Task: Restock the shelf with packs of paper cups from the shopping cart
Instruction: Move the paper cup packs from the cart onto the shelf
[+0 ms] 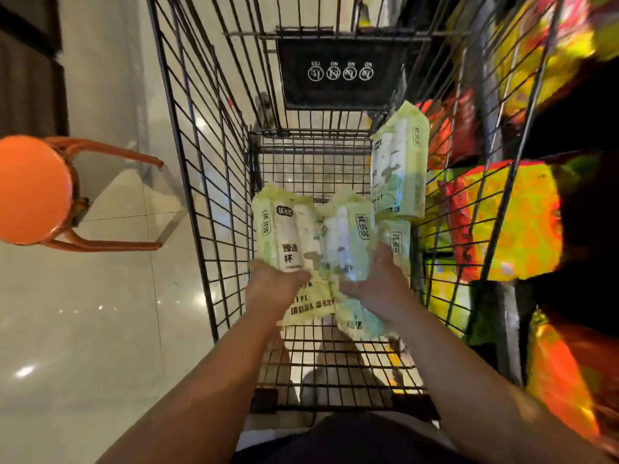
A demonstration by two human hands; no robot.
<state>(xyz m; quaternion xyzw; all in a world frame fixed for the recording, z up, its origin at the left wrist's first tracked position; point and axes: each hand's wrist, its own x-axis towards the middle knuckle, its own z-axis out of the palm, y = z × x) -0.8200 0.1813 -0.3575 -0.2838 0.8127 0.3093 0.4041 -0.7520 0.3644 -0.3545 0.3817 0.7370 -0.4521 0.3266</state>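
Inside the black wire shopping cart lie several pale green packs of paper cups. My left hand grips the left pack at its lower part, thumb over the front. My right hand holds the neighbouring pack from the right side. A third pack stands upright against the cart's right wall. Another pack shows partly behind my right hand.
An orange round stool stands on the tiled floor left of the cart. Shelves with bright red, yellow and orange bags run along the right side, close to the cart. A black sign panel hangs at the cart's far end.
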